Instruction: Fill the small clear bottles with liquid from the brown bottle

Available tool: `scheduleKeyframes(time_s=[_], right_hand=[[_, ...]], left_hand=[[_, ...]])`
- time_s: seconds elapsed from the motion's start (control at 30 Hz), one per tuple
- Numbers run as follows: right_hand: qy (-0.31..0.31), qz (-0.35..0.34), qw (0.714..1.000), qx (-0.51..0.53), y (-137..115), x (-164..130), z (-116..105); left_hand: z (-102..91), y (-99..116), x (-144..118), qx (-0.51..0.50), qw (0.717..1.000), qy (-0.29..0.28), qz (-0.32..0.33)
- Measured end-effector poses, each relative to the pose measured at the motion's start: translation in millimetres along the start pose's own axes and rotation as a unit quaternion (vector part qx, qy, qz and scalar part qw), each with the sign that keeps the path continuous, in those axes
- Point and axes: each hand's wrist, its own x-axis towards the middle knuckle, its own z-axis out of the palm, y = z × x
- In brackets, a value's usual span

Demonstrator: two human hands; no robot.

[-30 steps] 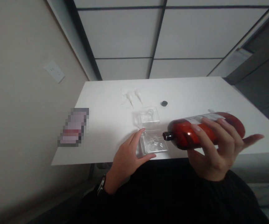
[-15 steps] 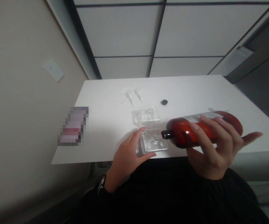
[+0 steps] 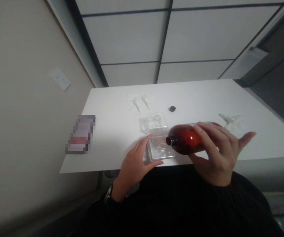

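My right hand grips a reddish-brown bottle, tilted nearly onto its side, its uncapped dark neck pointing left. The neck hangs over the right part of a clear plastic box with a round form in its middle. My left hand closes thumb and fingers around the left side of that box and steadies it at the table's near edge. Just behind stands a second clear plastic box. A small black cap lies beyond the bottle.
At the back of the white table lie two white pointed nozzles. Crumpled clear wrapping is at the right. On the left lies a pixelated pinkish object. A wall with an outlet rises at the left.
The bottle has shifted left and turned so its neck points more toward me, over the clear box. Wrapping at the right is now uncovered. My left hand keeps its hold.
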Motion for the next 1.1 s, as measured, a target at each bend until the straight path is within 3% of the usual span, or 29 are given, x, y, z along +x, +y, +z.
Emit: scheduleKeyframes(time_s=[0.17, 0.37, 0.57, 0.8, 1.1], right_hand=[[0.012, 0.034, 0.998, 0.044, 4.4, -0.5, 1.3], [0.048, 0.080, 0.994, 0.063, 11.7, -4.1, 2.0], [0.061, 0.104, 0.990, 0.071, 15.1, -4.6, 1.1], [0.065, 0.128, 0.987, 0.078, 17.6, -3.6, 1.3], [0.052, 0.169, 0.980, 0.089, 22.3, -6.4, 4.7]], left_hand=[[-14.7, -4.4, -11.8, 0.041, 0.999, 0.009, -0.030], [-52.4, -20.6, -17.7, 0.082, 0.991, 0.041, -0.102], [-72.7, -30.9, 11.8, 0.067, 0.988, 0.076, -0.116], [-75.9, -31.2, 47.9, 0.042, 0.992, 0.023, -0.119], [-75.9, -5.8, 97.5, 0.144, 0.987, -0.032, 0.064]])
